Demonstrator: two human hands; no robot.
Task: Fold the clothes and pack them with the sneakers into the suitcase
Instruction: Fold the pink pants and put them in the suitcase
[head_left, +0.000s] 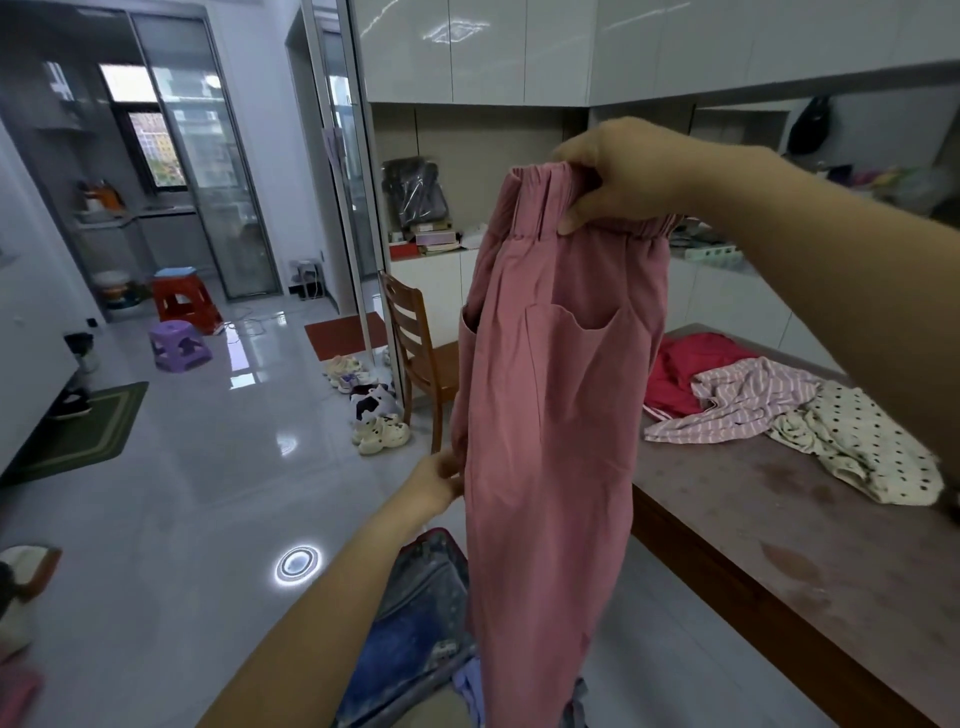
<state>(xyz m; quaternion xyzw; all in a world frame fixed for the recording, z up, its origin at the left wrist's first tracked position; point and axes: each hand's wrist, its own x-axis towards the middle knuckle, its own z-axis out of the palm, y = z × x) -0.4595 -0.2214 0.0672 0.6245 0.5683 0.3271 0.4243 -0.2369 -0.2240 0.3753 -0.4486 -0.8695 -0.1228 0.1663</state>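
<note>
Hands: well apart; right hand (618, 176) grips the waistband of the pink trousers (556, 415), left hand (436, 483) pinches their side lower down.
Trousers: hanging in air beside the table (753, 530).
Risk: legs may twist, giving a crooked fold.
Around: loose clothes (769, 400) on the table crowd folding room; chair (415, 332) and shoes (379, 431) left of it.

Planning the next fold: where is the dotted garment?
Head view, right: the dotted garment lies on the table, touching the striped shirt, right of the pink pants.

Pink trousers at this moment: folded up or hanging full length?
Hanging full length, not folded up. The right hand grips the waistband and the left hand pinches a side edge, so the pink trousers drape straight down.
</note>
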